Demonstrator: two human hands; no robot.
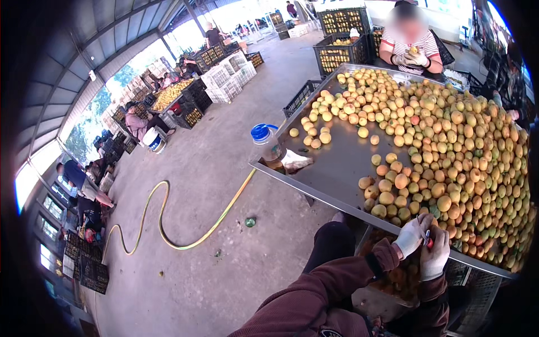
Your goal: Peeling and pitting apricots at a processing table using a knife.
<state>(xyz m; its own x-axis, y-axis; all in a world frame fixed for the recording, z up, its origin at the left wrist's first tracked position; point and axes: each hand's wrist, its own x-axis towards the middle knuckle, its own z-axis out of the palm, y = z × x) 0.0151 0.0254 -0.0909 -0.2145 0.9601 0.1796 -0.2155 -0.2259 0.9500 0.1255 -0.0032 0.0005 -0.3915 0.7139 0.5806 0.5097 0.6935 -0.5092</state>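
Note:
Both my hands wear pale work gloves with the fingertips bare, and they meet over the near edge of a metal sorting table (332,172). My right hand (436,255) is closed around a small tool with a red and black handle (429,240); its working end is too small to make out. Right beside it, the fingers of my left hand (410,238) are bent inward at the tool; whether they pinch anything is hidden. Just beyond the fingers lies a large heap of yellow-orange apricots (446,147). Below my forearms sits a container of fruit pieces (396,276).
A blue-lidded plastic jug (267,145) and a white cloth (295,161) rest at the table's left corner. Across the table a gloved co-worker (414,52) holds a fruit. Black crates of fruit (334,54) stand behind. A yellow hose (202,240) snakes over the concrete floor.

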